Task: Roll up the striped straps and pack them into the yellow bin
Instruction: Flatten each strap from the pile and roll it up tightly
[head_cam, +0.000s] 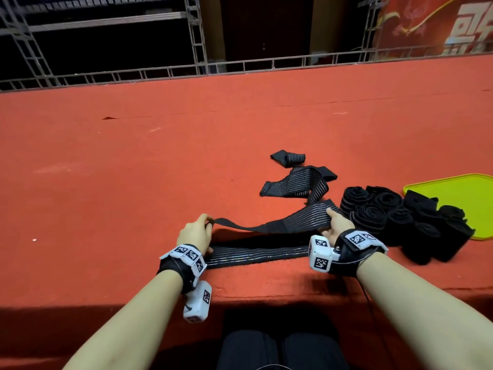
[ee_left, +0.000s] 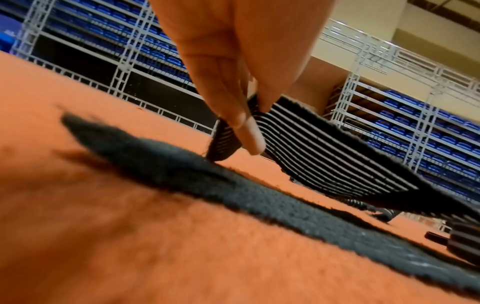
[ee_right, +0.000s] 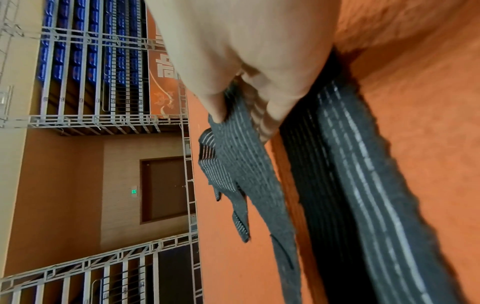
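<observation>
A black strap with thin silver stripes (head_cam: 269, 224) hangs stretched between my two hands just above the red table. My left hand (head_cam: 196, 231) pinches its left end (ee_left: 226, 142) between thumb and fingers. My right hand (head_cam: 336, 225) grips its wider right part (ee_right: 233, 131), thumb on top. A second striped strap (head_cam: 256, 256) lies flat on the table under them, close to the front edge. Several rolled black straps (head_cam: 400, 220) sit bunched at the right, against the yellow bin (head_cam: 458, 193).
Loose unrolled striped straps (head_cam: 298, 182) lie crumpled behind my hands, one small piece (head_cam: 288, 157) farther back. The red table (head_cam: 133, 169) stretches far left and back to a metal truss rail (head_cam: 240, 68). The table's front edge runs just below my wrists.
</observation>
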